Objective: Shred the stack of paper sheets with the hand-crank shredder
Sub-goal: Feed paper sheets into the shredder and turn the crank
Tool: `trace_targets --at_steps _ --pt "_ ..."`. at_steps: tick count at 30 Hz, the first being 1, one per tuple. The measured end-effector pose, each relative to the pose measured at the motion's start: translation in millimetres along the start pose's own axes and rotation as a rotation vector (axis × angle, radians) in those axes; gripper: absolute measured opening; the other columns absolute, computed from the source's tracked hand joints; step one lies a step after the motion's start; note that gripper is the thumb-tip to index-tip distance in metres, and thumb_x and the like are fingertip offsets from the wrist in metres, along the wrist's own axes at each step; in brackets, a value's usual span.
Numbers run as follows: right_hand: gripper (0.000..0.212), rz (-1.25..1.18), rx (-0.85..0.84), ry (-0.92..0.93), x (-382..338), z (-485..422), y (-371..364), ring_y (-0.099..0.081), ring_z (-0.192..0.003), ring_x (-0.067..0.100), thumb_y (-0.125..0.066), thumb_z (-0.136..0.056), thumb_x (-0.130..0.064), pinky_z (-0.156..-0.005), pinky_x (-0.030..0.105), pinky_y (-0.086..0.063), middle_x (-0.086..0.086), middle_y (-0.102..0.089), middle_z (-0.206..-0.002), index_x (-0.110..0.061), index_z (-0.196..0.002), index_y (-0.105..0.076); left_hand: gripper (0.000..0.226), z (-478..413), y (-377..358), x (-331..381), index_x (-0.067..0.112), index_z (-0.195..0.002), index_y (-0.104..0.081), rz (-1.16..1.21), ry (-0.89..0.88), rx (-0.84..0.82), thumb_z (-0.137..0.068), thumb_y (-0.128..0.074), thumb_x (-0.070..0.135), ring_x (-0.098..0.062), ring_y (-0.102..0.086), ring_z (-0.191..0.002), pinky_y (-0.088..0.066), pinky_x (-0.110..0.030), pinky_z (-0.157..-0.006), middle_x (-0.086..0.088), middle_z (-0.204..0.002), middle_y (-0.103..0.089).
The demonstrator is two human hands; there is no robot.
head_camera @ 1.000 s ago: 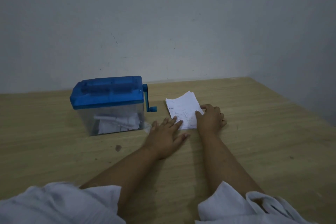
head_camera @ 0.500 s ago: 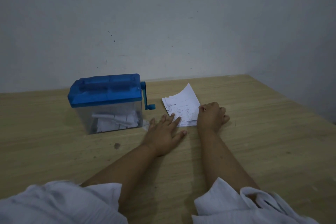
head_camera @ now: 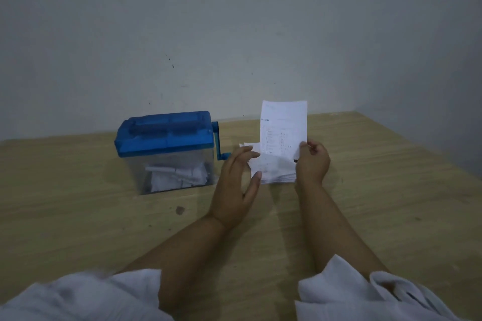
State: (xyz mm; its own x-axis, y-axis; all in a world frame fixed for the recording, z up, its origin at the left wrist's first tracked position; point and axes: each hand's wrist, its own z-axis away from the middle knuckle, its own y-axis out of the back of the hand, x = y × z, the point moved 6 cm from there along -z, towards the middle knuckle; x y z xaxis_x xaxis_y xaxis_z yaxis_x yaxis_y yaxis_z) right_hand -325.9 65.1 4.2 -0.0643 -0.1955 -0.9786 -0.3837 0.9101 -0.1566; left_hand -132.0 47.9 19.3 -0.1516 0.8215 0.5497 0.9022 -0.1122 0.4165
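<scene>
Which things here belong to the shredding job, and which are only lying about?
Job: hand-crank shredder; paper stack; lifted sheet in the right hand; left hand by the stack.
Not the job: dark spot on the table; marks on the wall.

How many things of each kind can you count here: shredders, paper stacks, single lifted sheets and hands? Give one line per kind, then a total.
shredder: 1
paper stack: 1
lifted sheet: 1
hands: 2, left hand and right hand
total: 5
</scene>
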Motion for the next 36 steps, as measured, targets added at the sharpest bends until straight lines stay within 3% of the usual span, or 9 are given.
trace_targets --at_steps 2,5,10,12,15,19,22,30,36 --pt "0.016 -0.111 -0.057 -0.051 -9 8 -12 -0.062 -0.087 0.019 -0.057 -0.090 -0.009 -0.079 0.040 -0.054 0.010 -0.065 -0.101 -0.013 -0.106 -0.058 0.031 -8 17 18 0.031 -0.121 -0.040 0.065 -0.002 0.085 -0.091 -0.049 0.034 0.003 -0.042 -0.116 -0.041 -0.019 -0.096 0.012 -0.124 -0.043" --pt "0.021 -0.209 -0.177 -0.049 -29 28 -35 -0.064 -0.085 0.020 -0.057 -0.090 -0.009 -0.074 0.036 -0.053 0.012 -0.066 -0.095 -0.022 -0.107 -0.054 0.040 -30 47 28 0.027 -0.129 -0.036 0.071 0.159 0.121 -0.094 -0.052 0.037 -0.011 -0.043 -0.114 -0.044 -0.024 -0.095 0.007 -0.126 -0.035" --pt "0.019 -0.148 -0.373 0.095 -70 71 -82 -0.057 -0.079 0.009 -0.051 -0.093 -0.005 -0.065 0.016 -0.048 0.002 -0.062 -0.093 -0.017 -0.104 -0.061 0.041 -58 107 2 0.027 -0.131 -0.037 0.101 0.444 0.028 -0.094 -0.053 0.031 -0.013 -0.048 -0.107 -0.042 -0.023 -0.082 -0.001 -0.117 -0.049" --pt "0.018 -0.102 -0.452 0.113 -80 86 -102 -0.058 -0.093 0.013 -0.050 -0.093 -0.004 -0.079 0.021 -0.051 0.001 -0.063 -0.101 -0.015 -0.098 -0.064 0.024 -61 132 -14 0.023 -0.117 -0.052 0.121 0.482 0.031 -0.093 -0.056 0.026 -0.016 -0.054 -0.096 -0.043 -0.021 -0.071 -0.001 -0.103 -0.057" --pt "0.019 0.003 -0.561 0.127 -93 103 -129 -0.058 -0.101 0.017 -0.050 -0.093 -0.007 -0.091 0.034 -0.051 -0.006 -0.062 -0.098 -0.016 -0.097 -0.067 0.012 -62 167 -29 0.018 -0.102 -0.064 0.126 0.494 0.072 -0.090 -0.061 0.015 -0.021 -0.058 -0.093 -0.047 -0.027 -0.075 -0.002 -0.098 -0.062" --pt "0.020 0.012 -0.762 0.021 -108 112 -156 -0.060 -0.101 0.026 -0.054 -0.091 -0.003 -0.090 0.041 -0.053 0.004 -0.064 -0.105 -0.010 -0.103 -0.068 0.019 -67 196 -44 0.013 -0.105 -0.064 0.170 0.517 0.065 -0.088 -0.061 0.003 -0.016 -0.059 -0.088 -0.049 -0.012 -0.066 -0.008 -0.106 -0.062" --pt "0.022 -0.149 -0.829 -0.129 -116 111 -170 -0.062 -0.087 0.022 -0.056 -0.087 0.005 -0.082 0.033 -0.057 0.010 -0.066 -0.100 -0.002 -0.104 -0.068 0.020 -80 209 -54 0.014 -0.104 -0.064 0.208 0.516 0.088 -0.089 -0.059 0.001 -0.014 -0.057 -0.095 -0.049 -0.005 -0.064 -0.004 -0.109 -0.061" --pt "0.025 0.089 -0.818 0.104 -123 93 -188 -0.054 -0.081 0.003 -0.064 -0.084 -0.001 -0.064 0.012 -0.046 -0.007 -0.061 -0.095 -0.010 -0.106 -0.069 0.016 -108 217 -68 0.017 -0.105 -0.062 0.006 0.413 0.030 -0.092 -0.057 0.008 -0.014 -0.051 -0.106 -0.042 -0.018 -0.080 0.004 -0.116 -0.056" --pt "0.022 0.064 -0.835 0.089 -98 93 -178 -0.057 -0.081 0.005 -0.066 -0.083 -0.003 -0.055 0.005 -0.046 -0.004 -0.065 -0.092 -0.009 -0.103 -0.069 0.013 -93 212 -77 0.023 -0.096 -0.066 0.001 0.384 -0.055 -0.088 -0.064 0.013 -0.008 -0.057 -0.093 -0.048 -0.030 -0.092 0.009 -0.101 -0.062"
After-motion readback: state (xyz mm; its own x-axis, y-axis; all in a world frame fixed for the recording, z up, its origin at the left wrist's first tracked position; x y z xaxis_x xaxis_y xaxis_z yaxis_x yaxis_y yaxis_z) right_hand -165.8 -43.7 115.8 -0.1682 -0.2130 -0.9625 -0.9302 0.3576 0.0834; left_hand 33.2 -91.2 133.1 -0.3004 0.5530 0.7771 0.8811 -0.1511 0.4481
